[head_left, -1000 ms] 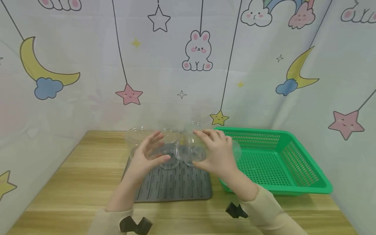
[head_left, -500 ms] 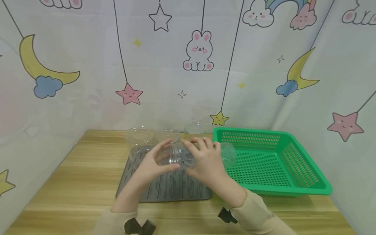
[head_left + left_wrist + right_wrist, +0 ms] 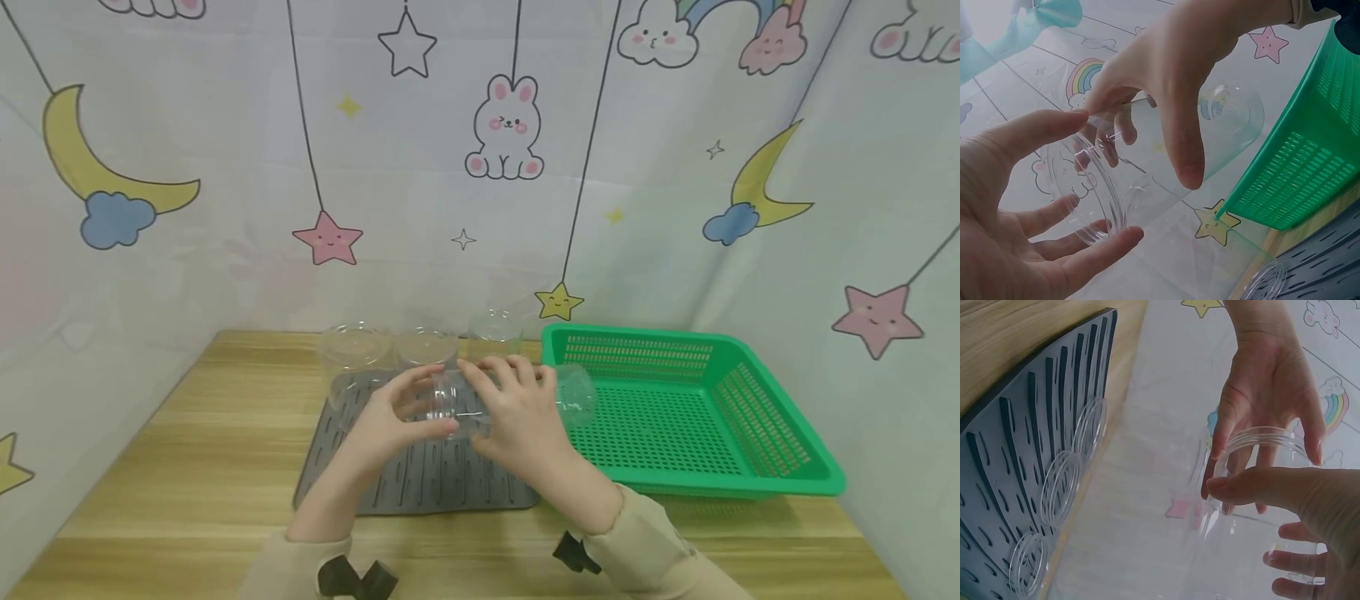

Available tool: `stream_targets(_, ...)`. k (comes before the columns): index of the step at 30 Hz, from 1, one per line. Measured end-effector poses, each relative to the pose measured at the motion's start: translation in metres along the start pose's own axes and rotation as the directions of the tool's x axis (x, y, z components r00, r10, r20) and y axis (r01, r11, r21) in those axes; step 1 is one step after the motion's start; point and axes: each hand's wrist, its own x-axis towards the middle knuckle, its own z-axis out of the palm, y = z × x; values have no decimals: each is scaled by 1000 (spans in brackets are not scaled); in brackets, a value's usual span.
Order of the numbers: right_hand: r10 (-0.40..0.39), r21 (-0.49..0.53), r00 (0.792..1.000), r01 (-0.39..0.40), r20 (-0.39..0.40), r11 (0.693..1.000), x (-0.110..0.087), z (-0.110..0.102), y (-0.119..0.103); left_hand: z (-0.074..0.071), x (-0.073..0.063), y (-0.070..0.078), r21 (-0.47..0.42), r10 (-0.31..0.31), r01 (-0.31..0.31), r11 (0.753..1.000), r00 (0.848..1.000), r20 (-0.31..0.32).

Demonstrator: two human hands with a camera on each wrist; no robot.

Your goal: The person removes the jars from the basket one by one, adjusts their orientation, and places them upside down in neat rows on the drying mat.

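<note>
A clear plastic jar lies sideways in the air above the grey ridged mat. My right hand grips its body, thumb on the near side and fingers over the far side. The threaded mouth of the jar points left, toward my left hand. In the left wrist view, the left thumb and fingers curl round that rim. The right wrist view shows the same jar mouth between the left fingers. Three more clear jars stand mouth down at the back of the mat.
To the right stands a green perforated basket, and the base end of the held jar overlaps its left side in the head view. Both basket and mat rest on a wooden table. Behind hangs a white printed cloth.
The right hand has brought the jar down and slightly left. My left hand has shifted right, from apart from the jar to around its mouth. In the last half second little has moved.
</note>
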Motion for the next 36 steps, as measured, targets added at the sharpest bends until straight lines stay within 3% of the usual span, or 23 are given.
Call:
stream_targets(13, 40, 77, 999, -40, -5, 996, -1, -1, 1, -2, 4, 4, -8, 14, -14, 1000, 1000, -17)
stream_targets(15, 42, 102, 999, -40, -23, 994, -2, -2, 2, -3, 3, 3, -4, 17, -17, 1000, 1000, -24)
stream_targets(18, 36, 166, 992, -16, -118, 986, -4, -2, 7, -4, 3, 3, -5, 22, -22, 1000, 999, -41)
stream_targets(21, 44, 247, 958, 28, -283, 969, -7, 1, 14, -5, 2, 3, -11, 33, -33, 999, 998, -61)
stream_targets(24, 123, 359, 893, 46, -433, 932, -10, 4, 21, -6, 1, 4, -20, 48, -50, 999, 995, -87)
stream_targets(26, 210, 444, 847, 33, -488, 896, -11, 5, 24, -6, 0, 5, -37, 61, -65, 997, 993, -101)
stream_targets(28, 320, 550, 803, 11, -502, 835, -13, 6, 26, -6, -1, 5, -50, 79, -85, 995, 991, -112)
stream_targets(30, 438, 675, 769, -11, -466, 737, -14, 7, 28, -6, -1, 5, -69, 100, -108, 992, 988, -118)
stream_targets(31, 490, 740, 755, -10, -435, 672, -14, 6, 29, -6, -1, 5, -78, 112, -121, 989, 987, -120)
stream_targets(33, 586, 858, 730, 0, -351, 514, -15, 6, 32, -6, -1, 5, -95, 132, -144, 985, 983, -126)
stream_targets(36, 668, 974, 722, 39, -181, 221, -17, 6, 37, -5, -1, 6, -116, 161, -176, 977, 978, -133)
